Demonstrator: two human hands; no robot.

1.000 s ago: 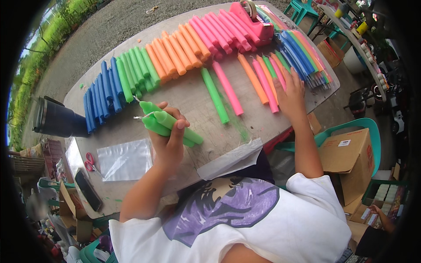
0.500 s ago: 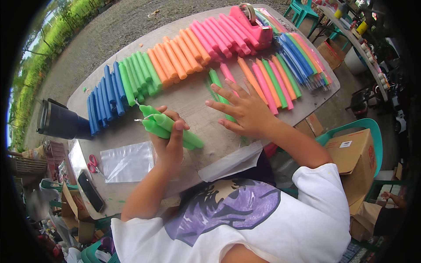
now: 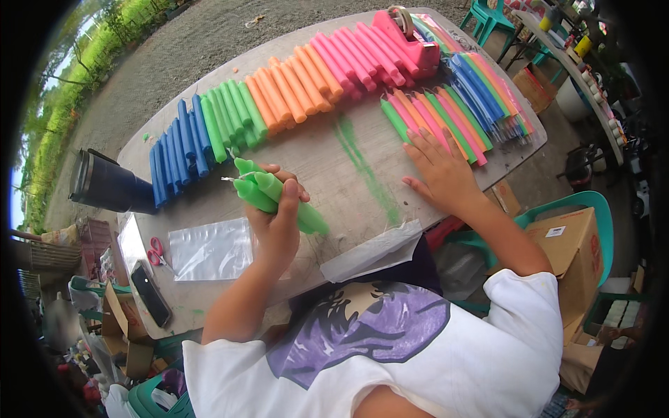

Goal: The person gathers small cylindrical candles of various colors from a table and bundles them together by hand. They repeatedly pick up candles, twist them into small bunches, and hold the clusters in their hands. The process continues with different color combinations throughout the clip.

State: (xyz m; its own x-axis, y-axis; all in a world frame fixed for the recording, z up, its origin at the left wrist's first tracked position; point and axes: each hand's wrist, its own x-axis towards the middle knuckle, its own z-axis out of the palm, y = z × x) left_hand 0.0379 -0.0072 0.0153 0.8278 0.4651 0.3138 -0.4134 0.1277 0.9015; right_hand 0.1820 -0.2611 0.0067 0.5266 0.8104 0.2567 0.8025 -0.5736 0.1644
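Wrapped round a few green candles (image 3: 267, 187), my left hand (image 3: 277, 216) is above the left part of the table (image 3: 320, 167); white wicks stick out at their tips. My right hand (image 3: 444, 174) lies with fingers stretched over the lower ends of a row of mixed candles (image 3: 431, 111) in pink, orange and green, touching them. Behind, sorted candles lie side by side: blue candles (image 3: 178, 157), green candles (image 3: 230, 115), orange candles (image 3: 293, 87) and pink candles (image 3: 362, 54).
A pink tape dispenser (image 3: 418, 52) and bagged candles (image 3: 484, 94) occupy the far right. At left are a dark tumbler (image 3: 111, 182), red scissors (image 3: 157, 249), a phone (image 3: 150, 294) and clear plastic bags (image 3: 212, 249). A cardboard box (image 3: 568, 251) sits on a chair at right.
My right hand has moved right, and the loose green and pink candles now lie against the mixed row. Green smears show where they were. My left hand still holds its candles.
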